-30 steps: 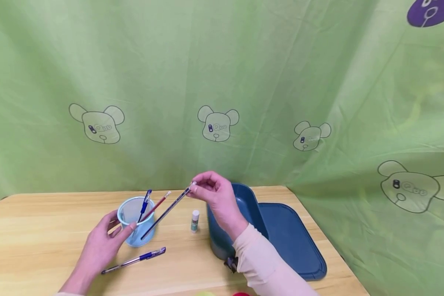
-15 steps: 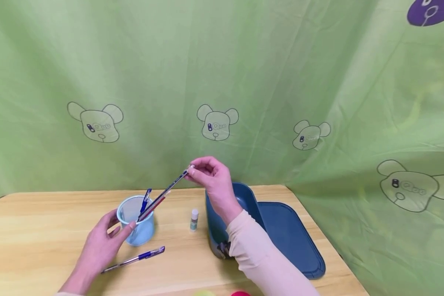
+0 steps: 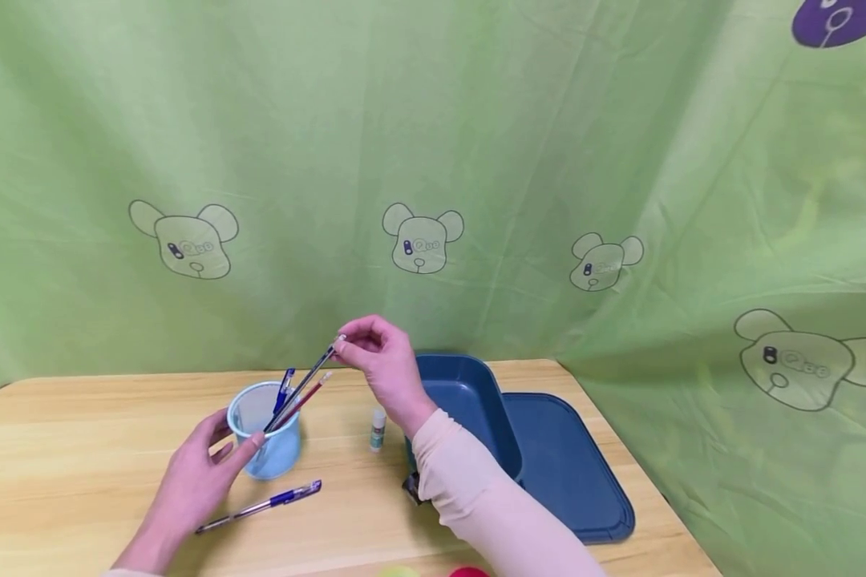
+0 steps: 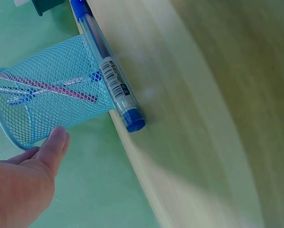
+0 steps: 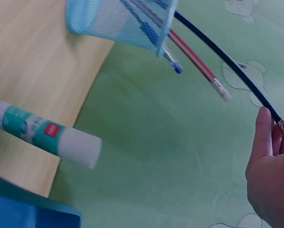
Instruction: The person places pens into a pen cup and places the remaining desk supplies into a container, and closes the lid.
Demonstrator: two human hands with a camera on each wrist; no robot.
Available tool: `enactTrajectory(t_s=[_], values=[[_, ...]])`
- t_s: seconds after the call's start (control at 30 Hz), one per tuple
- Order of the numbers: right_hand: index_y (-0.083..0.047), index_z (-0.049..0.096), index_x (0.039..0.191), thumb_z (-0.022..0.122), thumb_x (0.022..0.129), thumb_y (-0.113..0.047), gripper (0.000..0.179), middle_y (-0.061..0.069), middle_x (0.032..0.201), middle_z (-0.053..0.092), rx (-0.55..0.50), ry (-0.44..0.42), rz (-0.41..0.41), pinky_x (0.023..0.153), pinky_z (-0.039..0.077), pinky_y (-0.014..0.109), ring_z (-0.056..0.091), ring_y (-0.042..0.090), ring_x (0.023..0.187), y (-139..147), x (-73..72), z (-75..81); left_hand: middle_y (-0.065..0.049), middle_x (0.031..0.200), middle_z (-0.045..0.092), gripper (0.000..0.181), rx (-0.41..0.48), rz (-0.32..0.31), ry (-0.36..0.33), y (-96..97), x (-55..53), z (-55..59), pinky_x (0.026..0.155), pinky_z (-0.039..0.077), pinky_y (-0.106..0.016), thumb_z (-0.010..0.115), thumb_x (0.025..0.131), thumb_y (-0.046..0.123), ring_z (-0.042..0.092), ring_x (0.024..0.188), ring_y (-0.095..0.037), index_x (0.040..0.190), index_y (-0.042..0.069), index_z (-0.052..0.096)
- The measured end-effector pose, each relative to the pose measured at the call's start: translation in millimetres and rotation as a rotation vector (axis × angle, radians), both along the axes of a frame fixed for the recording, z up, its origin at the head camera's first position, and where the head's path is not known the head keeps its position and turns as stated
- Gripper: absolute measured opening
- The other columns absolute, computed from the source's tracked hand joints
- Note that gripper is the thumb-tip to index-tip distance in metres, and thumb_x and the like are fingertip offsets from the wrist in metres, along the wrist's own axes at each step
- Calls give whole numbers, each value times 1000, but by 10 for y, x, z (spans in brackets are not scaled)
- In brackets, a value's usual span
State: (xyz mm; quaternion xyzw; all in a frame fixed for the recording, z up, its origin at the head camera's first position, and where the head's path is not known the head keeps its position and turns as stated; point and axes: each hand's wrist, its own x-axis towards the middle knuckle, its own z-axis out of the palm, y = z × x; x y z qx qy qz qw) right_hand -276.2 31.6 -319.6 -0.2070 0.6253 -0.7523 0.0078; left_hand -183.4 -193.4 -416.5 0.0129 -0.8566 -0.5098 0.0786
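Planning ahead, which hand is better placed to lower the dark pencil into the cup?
Likely the right hand: its fingers pinch the dark pencil near its top; the left hand holds the cup.

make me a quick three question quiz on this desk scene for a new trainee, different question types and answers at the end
1. True or false: the glue stick stands upright on the table.

2. Where does the loose pen lie relative to the mesh cup?
a) inside it
b) behind it
c) in front of it, on the person's side

3. Match each hand to what it holds: left hand, right hand; dark pencil, mesh cup.

Key
1. True.
2. c
3. Left hand: mesh cup; right hand: dark pencil.
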Motion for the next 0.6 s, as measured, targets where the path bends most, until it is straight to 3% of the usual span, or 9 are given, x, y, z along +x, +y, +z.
enactTrajectory(t_s=[0.4,0.6], values=[[6,63,101,67,85,11,17,16,94,64,99,41,-13,79,60,34,65,17,80,-155,21,-129,-34,144,36,87,7,-2,5,1,-5,4,104,40,-48,62,94,49,37,132,-48,148,-9,27],[-1,67,99,72,85,2,15,4,93,65,253,105,-77,79,56,28,62,14,87,-195,24,-208,-35,144,35,85,4,-6,11,0,-10,7,106,38,-54,62,95,46,37,132,-49,147,-11,26]])
